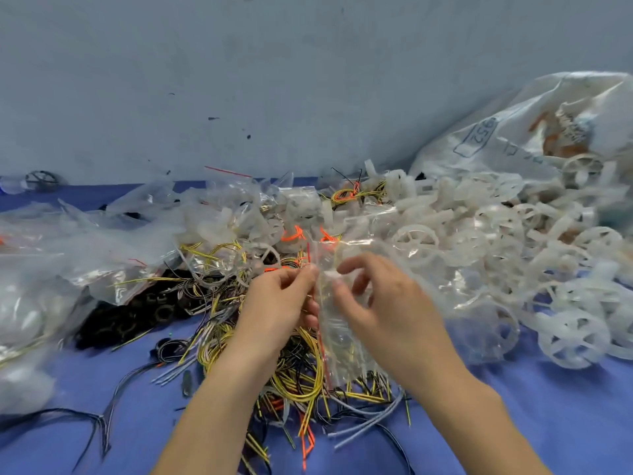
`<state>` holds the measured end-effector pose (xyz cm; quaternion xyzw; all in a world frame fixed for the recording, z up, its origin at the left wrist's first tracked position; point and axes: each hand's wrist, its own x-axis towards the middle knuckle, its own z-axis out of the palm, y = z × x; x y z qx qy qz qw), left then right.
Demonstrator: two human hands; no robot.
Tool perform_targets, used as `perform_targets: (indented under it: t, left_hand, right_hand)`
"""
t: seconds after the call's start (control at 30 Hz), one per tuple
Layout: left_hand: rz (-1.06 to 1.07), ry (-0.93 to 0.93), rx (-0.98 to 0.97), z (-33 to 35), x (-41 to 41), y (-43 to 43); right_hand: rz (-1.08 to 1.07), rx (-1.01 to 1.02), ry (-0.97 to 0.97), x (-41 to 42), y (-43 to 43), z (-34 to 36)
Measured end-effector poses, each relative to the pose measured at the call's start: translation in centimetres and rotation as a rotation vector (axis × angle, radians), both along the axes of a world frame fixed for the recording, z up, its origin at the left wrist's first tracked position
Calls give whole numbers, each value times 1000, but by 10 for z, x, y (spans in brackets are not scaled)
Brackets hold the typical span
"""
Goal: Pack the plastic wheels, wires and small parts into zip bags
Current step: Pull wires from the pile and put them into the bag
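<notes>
Zip bag (339, 341), clear with a red strip along one edge, is held upright above the middle of the table, between both hands and over the wires (308, 371). The left hand (284, 299) pinches the bag's left edge near the top between thumb and forefinger, the other fingers curled in beneath. The right hand (376, 303) pinches the same top part from the other side, its thumb and forefinger bent toward the left hand's and its remaining fingers loosely curled behind the plastic. A pale spot shows between the two pinches; what it is cannot be told.

The wires, yellow, black, orange and grey, lie tangled on the blue cloth (548, 423) under and in front of the hands. Translucent white wheels (479, 234) are heaped to the right, spilling from a big printed sack (513, 132) that leans on the grey wall (239, 80). Black rings (137, 317) lie in a dark heap to the left, partly under loose bags (51, 255) piled there. One dark wheel (41, 181) sits far left by the wall
</notes>
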<state>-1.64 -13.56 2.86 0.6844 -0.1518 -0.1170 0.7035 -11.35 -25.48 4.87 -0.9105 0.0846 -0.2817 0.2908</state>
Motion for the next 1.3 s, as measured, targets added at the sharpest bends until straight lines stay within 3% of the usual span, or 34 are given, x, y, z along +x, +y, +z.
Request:
perform_targets:
  t: [0.13,0.37,0.53,0.83,1.0,1.17,1.3]
  left_hand:
    - [-61,36,-35,1,-3,-14]
    - [-212,228,-273,0,-9,-25]
    - [-232,266,-327,0,-12,-26]
    - [-229,255,-333,-3,-10,-23]
    - [-202,215,-315,0,-12,-24]
    - [-138,34,-67,-1,-19,-25]
    - [-99,-64,22,-1,-24,-23]
  right_hand:
    - [3,35,121,-2,4,-15]
    - [-20,292,11,1,-1,-23]
    - [4,446,-39,1,-3,-20]
    - [-32,254,-24,-5,-1,-23]
    - [-63,408,-17,-2,-4,-23]
    - [-83,520,-49,-3,-5,-21]
    - [-98,599,-53,-4,-6,-20]
